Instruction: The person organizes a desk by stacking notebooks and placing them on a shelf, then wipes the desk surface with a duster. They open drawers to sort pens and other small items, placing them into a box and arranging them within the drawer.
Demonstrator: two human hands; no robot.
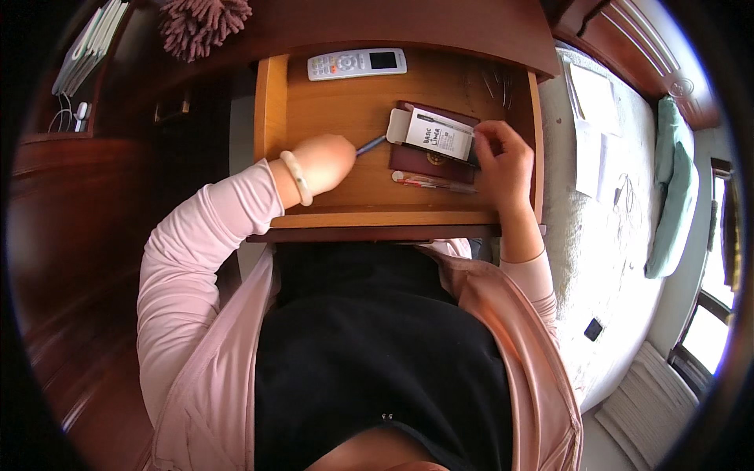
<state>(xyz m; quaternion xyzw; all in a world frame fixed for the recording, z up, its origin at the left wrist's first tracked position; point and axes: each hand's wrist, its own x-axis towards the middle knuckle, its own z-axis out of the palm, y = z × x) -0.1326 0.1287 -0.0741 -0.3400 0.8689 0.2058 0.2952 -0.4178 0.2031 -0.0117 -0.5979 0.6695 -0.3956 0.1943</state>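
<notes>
My left hand [325, 163] holds a dark blue pen [371, 145] over the open wooden drawer, its far end close to the raised flap of a small carton. That carton [439, 136], white and black with writing on it, is held at its right end by my right hand [508, 162]. Under the carton lies a dark red booklet [424, 163] with a gold emblem. Pens in a clear sleeve [433, 181] lie nearer the drawer front, their right end beside my right hand. My fingertips on the left are hidden behind the back of that hand.
A white remote control [357, 64] lies at the drawer's back left. Thin wire-like pieces [498, 87] are at its back right. The drawer's front wall [383, 219] is close to my body. A bed [589, 253] with papers stands to the right.
</notes>
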